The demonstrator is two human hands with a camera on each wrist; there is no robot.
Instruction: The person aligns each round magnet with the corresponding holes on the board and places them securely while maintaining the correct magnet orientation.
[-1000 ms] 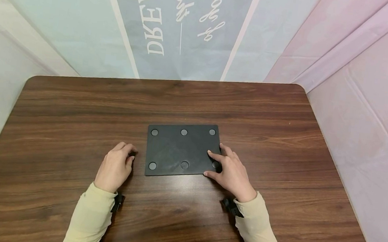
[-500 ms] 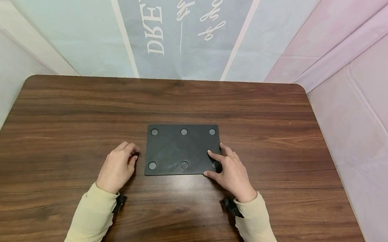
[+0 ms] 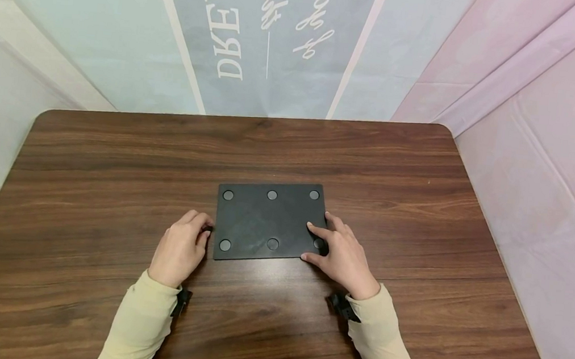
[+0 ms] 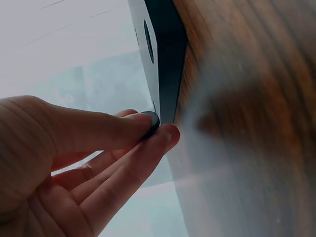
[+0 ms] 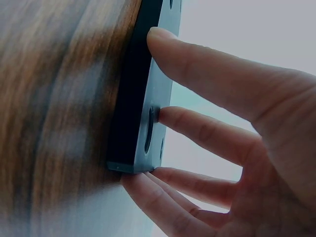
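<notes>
A flat black rectangular board (image 3: 258, 220) lies on the table, with round recesses along its far and near long sides. My left hand (image 3: 178, 252) is at the board's left edge, pinching a small black disc (image 4: 155, 121) between thumb and fingertips. In the left wrist view the disc is close to the board's side; whether they touch I cannot tell. My right hand (image 3: 346, 259) rests at the near right corner with fingers spread and fairly straight. Its thumb (image 5: 173, 49) touches the near edge, the index fingertip presses the top face, and other fingers lie against the right side.
The brown wood-grain table (image 3: 370, 169) has rounded far corners. A pale blue printed cloth (image 3: 289, 43) hangs behind it, with more pale cloth at both sides. Black straps (image 3: 342, 308) with small devices sit at both wrists.
My left hand has moved right with the small black disc, closing the gap to the board's left edge. The right hand and the board have stayed about where they were.
</notes>
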